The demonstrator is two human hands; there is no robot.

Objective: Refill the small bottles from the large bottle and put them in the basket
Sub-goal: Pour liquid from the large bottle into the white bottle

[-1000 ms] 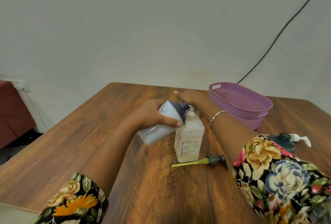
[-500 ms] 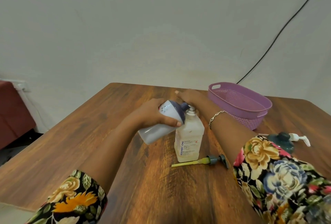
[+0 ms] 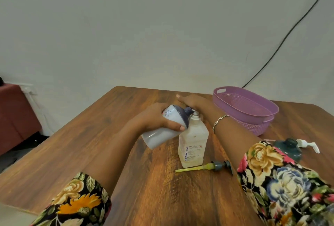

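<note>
left hand (image 3: 153, 119) curls its fingers round the tilted large bottle (image 3: 157, 137), spout at the upright small bottle (image 3: 192, 146); right hand (image 3: 196, 103) behind its neck, finger grip can't be told.

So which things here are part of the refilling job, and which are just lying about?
In the job: large bottle, tilted in the left hand; small bottle, right hand at its neck; pump lying beside it; purple basket.
Lying about: dark green pump-top item (possibly for later); black cable; red-brown furniture.
</note>
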